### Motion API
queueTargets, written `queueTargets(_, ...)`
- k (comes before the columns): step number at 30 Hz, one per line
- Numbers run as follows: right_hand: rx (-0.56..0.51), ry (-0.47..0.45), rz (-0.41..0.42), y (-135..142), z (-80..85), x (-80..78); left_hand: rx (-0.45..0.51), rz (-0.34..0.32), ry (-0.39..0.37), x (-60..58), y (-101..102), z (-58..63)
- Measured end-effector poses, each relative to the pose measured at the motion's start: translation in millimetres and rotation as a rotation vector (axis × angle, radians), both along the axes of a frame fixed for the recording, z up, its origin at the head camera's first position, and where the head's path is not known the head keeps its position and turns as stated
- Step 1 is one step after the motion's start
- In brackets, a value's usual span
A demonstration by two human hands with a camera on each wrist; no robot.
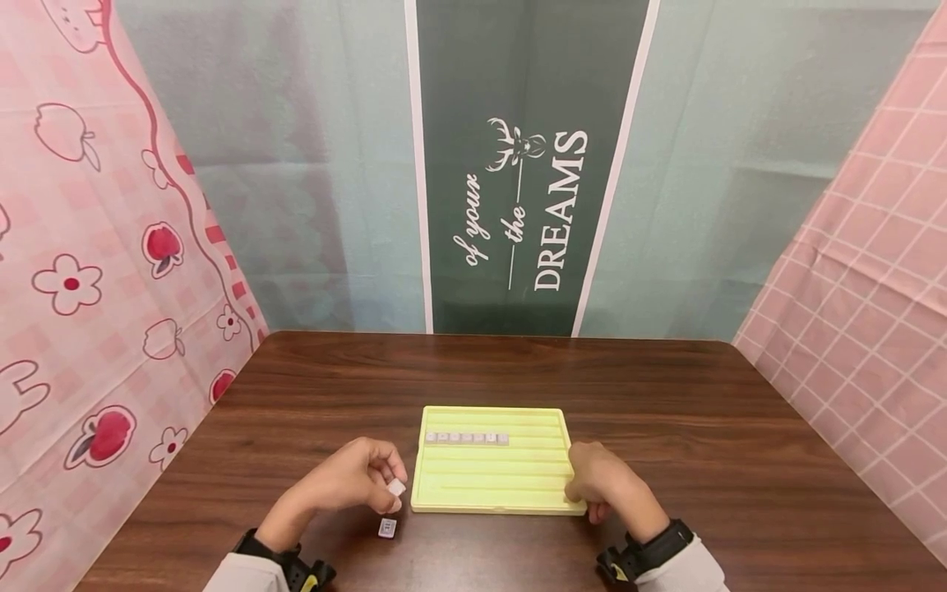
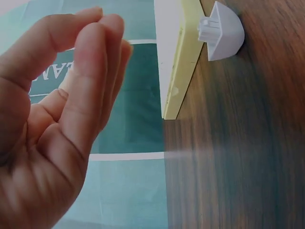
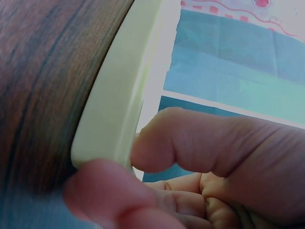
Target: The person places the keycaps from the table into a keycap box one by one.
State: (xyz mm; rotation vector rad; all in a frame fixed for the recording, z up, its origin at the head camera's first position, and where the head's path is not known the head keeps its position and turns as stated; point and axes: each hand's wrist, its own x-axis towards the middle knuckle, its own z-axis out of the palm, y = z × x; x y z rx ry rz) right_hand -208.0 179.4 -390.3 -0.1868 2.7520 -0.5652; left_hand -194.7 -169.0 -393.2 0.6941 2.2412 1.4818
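In the head view a yellow tray point(image 1: 488, 500) with ridged rows lies on the table. A line of several pale keycaps point(image 1: 466, 438) sits along one of its upper rows, starting from the left wall. My left hand point(image 1: 362, 477), just off the tray's left side, pinches a white keycap point(image 1: 397, 487) between thumb and fingers; the fingers mostly hide it in the left wrist view. Below that hand, a loose keycap point(image 1: 387, 528) rests on the table, its stem showing in the left wrist view. At the tray's right edge my right hand point(image 1: 601, 478) grips the rim between thumb and fingers.
The dark wood table point(image 1: 666, 395) reaches back to a green curtain point(image 1: 518, 312) with white lettering. Patterned pink cloths hang at the left point(image 1: 96, 288) and right point(image 1: 858, 271). Black straps with small devices circle both wrists.
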Motion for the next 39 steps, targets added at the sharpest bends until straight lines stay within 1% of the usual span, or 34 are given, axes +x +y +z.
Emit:
queueTargets(2,-0.002,0.004,0.003,-0.1,-0.1,-0.1,-0.004,0.000,0.014,-0.1,0.0,-0.2)
queueTargets(7,-0.001,0.017,0.009,0.1,-0.3,0.7,0.009,-0.016,0.024,1.3,0.7,-1.0)
queueTargets(11,-0.001,0.017,0.012,0.5,-0.6,1.1,0.005,-0.014,0.028,0.6,1.1,-2.4)
queueTargets(16,-0.001,0.011,0.013,0.3,-1.0,0.4,0.032,0.015,-0.002,-1.1,2.6,-5.9)
queueTargets(21,-0.006,0.018,0.015,0.3,-1.3,-0.3,0.069,0.050,0.001,-2.3,4.6,-10.2)
queueTargets(24,-0.011,0.021,0.013,0.5,-1.6,0.1,0.080,0.092,0.015,-2.7,5.6,-11.6)
queueTargets(28,-0.016,0.017,0.012,0.7,-1.2,0.6,0.035,0.153,0.080,-3.0,6.7,-12.5)
queueTargets(30,-0.015,0.016,0.012,0.6,-0.8,0.7,0.007,0.170,0.109,-3.5,7.2,-13.0)
queueTargets(34,-0.017,0.017,0.013,0.1,-0.6,0.4,-0.031,0.172,0.125,-5.1,7.3,-15.0)
queueTargets(39,-0.017,0.016,0.015,0.5,-0.6,0.0,-0.039,0.163,0.115,-6.8,7.4,-16.7)
